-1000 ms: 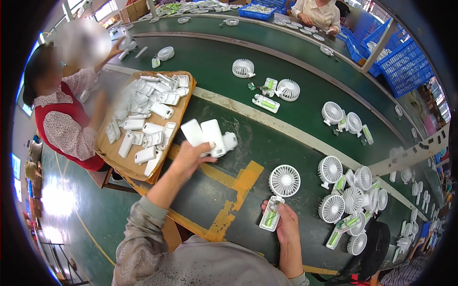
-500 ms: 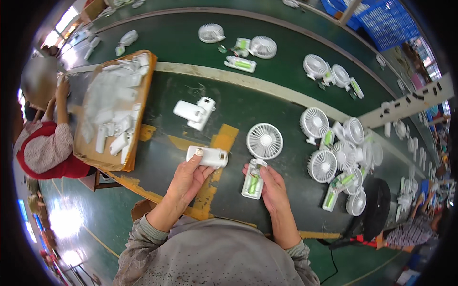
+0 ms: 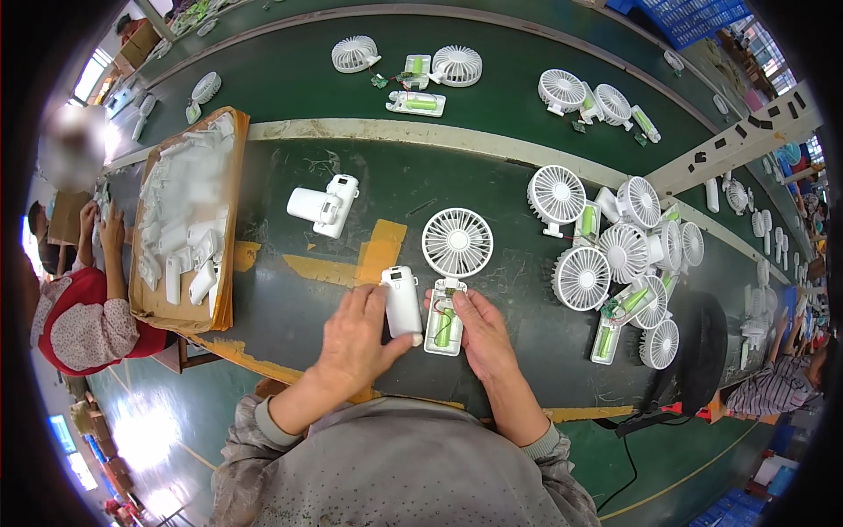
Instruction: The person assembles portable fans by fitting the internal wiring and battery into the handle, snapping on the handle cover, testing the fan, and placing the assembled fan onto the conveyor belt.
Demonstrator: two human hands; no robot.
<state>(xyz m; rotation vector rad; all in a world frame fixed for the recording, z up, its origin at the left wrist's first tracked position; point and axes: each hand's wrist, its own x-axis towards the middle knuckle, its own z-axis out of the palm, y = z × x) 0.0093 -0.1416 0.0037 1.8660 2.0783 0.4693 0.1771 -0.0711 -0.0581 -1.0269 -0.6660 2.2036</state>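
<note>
A white plastic handle cover [image 3: 402, 303] stands lengthwise between the thumb and fingers of my left hand [image 3: 356, 338], its small dark slot at the far end. Just right of it, my right hand [image 3: 485, 334] grips a small white handheld fan [image 3: 457, 243] by its opened handle. Inside that handle show a green battery [image 3: 444, 327], thin wires and a little circuit board. The round fan head lies away from me. Cover and handle are side by side, nearly touching. Farther left on the bench are more white handle covers [image 3: 325, 206].
A cardboard tray [image 3: 230, 220] of white parts is at left. Several white fans [image 3: 583, 277] are piled at right beside a black object [image 3: 702, 351]. More fans [image 3: 458, 66] lie on the green conveyor beyond a pale rail [image 3: 369, 130]. A co-worker [image 3: 92, 321] sits at far left.
My left hand has turned the cover from crosswise to lengthwise and brought it beside the opened handle. My right hand still holds the fan, its handle now straighter. The whole view has shifted somewhat.
</note>
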